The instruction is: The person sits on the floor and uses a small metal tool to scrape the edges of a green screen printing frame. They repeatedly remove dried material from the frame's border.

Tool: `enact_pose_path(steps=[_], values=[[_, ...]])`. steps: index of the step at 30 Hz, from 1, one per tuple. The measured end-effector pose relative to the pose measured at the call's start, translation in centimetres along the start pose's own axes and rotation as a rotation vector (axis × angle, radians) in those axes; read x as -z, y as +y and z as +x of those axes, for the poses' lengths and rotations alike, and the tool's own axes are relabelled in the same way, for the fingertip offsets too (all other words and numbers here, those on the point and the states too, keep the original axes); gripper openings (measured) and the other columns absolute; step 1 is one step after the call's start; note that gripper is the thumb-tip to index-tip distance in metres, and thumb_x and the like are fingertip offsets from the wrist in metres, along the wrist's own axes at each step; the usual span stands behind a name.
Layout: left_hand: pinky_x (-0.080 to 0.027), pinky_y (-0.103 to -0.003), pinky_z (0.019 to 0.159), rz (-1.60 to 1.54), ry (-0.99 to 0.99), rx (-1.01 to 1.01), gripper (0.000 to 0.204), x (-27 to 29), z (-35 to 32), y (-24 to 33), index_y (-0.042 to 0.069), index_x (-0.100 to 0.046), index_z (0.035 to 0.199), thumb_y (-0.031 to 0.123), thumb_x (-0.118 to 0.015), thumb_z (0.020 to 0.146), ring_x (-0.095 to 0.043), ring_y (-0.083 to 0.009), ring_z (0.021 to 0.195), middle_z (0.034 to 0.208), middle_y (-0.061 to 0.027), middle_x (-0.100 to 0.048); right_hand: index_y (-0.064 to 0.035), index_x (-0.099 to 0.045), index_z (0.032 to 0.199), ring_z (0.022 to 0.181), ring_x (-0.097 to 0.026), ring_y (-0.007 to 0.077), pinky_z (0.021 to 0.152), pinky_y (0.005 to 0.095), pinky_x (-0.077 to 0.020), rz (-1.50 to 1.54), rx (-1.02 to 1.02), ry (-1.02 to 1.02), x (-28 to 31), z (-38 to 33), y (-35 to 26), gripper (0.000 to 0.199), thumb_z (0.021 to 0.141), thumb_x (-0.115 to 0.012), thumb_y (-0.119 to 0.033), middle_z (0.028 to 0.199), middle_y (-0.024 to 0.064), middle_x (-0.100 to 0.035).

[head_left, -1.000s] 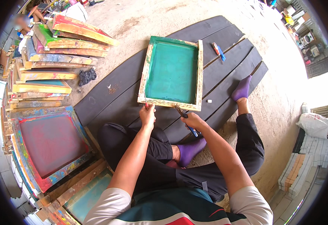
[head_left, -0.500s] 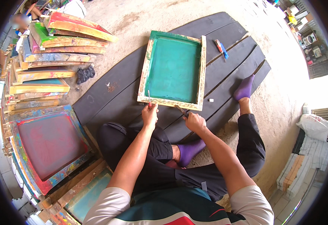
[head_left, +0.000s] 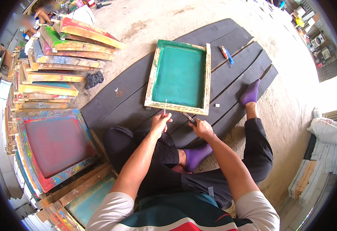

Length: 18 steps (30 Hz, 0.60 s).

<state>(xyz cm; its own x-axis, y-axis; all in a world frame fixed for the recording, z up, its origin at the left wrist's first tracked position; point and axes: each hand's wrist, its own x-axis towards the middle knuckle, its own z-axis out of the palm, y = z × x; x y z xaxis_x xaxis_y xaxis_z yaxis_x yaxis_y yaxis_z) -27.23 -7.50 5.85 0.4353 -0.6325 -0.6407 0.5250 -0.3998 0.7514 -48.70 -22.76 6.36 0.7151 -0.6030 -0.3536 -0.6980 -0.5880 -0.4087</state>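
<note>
The wooden frame (head_left: pixel 207 77) is found flat on the black mat (head_left: pixel 116 102), just ahead of both hands, its lower rail nearest to them. Green mesh (head_left: pixel 180 73) is stretched within the rails.

A red-handled screwdriver (head_left: pixel 165 109) is gripped in the left hand (head_left: pixel 160 125), shaft pointed forward and overlapping the lower rail in view; whether the rail is touched cannot be told. A plier-like tool (head_left: pixel 189 117) is grasped in the closed right hand (head_left: pixel 203 129), its dark head directed toward the same rail; most of it is covered by the fist. The frame itself is held by neither hand.

Handling, as judged: rails stiff, whole piece fairly light, broad for one hand. Mesh taken to be thin, taut and easily pierced by a metal tip. The hold is best taken on the wooden side rails, with fingers kept off the mesh; rough, paint-worn wood should not be slippery.

Ahead and to the right of the right hand, a small white block (head_left: pixel 217 105) is noted, and farther ahead an orange-and-blue tool (head_left: pixel 227 56). Left of the left hand, paint-stained frames (head_left: pixel 52 88) are stacked.
</note>
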Motion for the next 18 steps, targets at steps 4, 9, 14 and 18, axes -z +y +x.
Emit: enact_pose_path(steps=[4, 9, 14, 18], values=[[-0.037, -0.023, 0.038, -0.087, -0.128, 0.016, 0.03, -0.3, 0.0, 0.2, 0.005, -0.07, 0.119, 0.03, -0.07, 0.102, -0.049, -0.0047, 0.044, 0.093, -0.0062, -0.071, -0.0005, -0.068, 0.101, 0.082, -0.071, 0.0483, 0.074, 0.0576, -0.0566, 0.061, 0.069, 0.007, -0.6, -0.7, -1.7, 0.048, 0.098, -0.066, -0.049, 0.08, 0.0277, -0.071], [-0.037, -0.024, 0.039, -0.187, -0.104, 0.008, 0.021, 1.6, 0.5, 0.4, 0.008, -0.066, 0.11, 0.028, -0.069, 0.102, -0.05, -0.0056, 0.047, 0.089, -0.003, -0.066, 0.0, -0.07, 0.104, 0.088, -0.071, 0.0476, 0.08, 0.0556, -0.0554, 0.161, 0.051, -0.131, 1.1, 0.3, -6.3, 0.048, 0.097, -0.066, -0.047, 0.087, 0.0271, -0.073], [-0.037, -0.026, 0.038, -0.27, -0.044, 0.028, 0.024, 2.9, 0.9, 2.2, 0.009, -0.06, 0.096, 0.03, -0.07, 0.102, -0.048, -0.0071, 0.045, 0.077, -0.0001, -0.06, 0.0013, -0.07, 0.089, 0.073, -0.072, 0.0307, 0.071, 0.0446, -0.0542, 0.503, 0.004, -0.377, 1.8, 2.5, -8.4, 0.04, 0.098, -0.067, -0.038, 0.076, 0.0166, -0.072], [-0.036, -0.028, 0.037, -0.524, 0.291, 0.053, 0.023, 5.5, 4.1, 3.9, 0.012, -0.063, 0.096, 0.033, -0.073, 0.1, -0.047, -0.0087, 0.044, 0.074, 0.0013, -0.061, -0.0006, -0.068, 0.08, 0.064, -0.065, 0.0161, 0.061, 0.0358, -0.0503, 0.683, -0.094, -0.43, 1.7, 3.2, -9.9, 0.036, 0.099, -0.067, -0.031, 0.069, 0.0068, -0.068]])
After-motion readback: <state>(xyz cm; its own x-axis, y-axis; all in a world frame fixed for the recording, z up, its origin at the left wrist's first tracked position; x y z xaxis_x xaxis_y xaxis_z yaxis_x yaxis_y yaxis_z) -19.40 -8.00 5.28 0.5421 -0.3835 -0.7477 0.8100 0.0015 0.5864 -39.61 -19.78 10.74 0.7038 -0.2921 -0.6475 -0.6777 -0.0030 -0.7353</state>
